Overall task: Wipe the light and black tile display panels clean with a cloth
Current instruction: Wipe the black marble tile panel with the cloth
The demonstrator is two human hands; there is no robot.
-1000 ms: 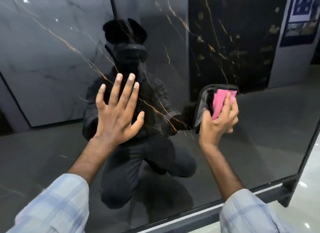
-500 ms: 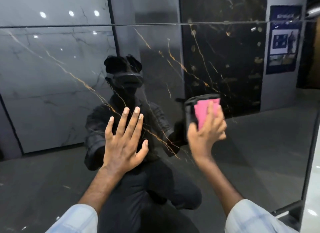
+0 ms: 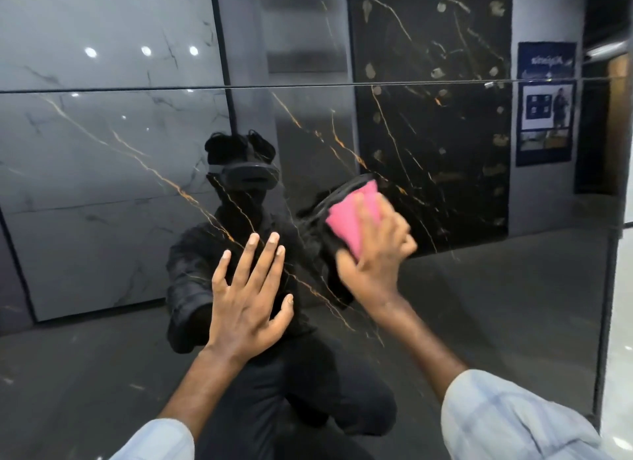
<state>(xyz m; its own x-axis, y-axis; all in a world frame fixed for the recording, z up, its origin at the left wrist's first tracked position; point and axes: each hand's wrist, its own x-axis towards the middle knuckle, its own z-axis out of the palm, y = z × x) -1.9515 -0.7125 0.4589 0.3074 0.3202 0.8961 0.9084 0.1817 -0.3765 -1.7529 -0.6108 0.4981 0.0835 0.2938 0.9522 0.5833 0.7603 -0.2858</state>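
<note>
two loose shirt sleeves in pale blue with a faint white check. the left sleeve (image 3: 154, 440) shows only as a narrow strip at the bottom edge. the right sleeve (image 3: 513, 422) is broader and creased at its cuff. both leave the forearms bare. the left hand (image 3: 250, 305) and right hand (image 3: 373, 257) are bare too. seen in reflection, a dark visor-shaped headset (image 3: 248, 177) is strapped on the head.

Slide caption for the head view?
Right hand presses a pink cloth to a glossy black gold-veined tile panel; left hand rests flat on it.
</note>
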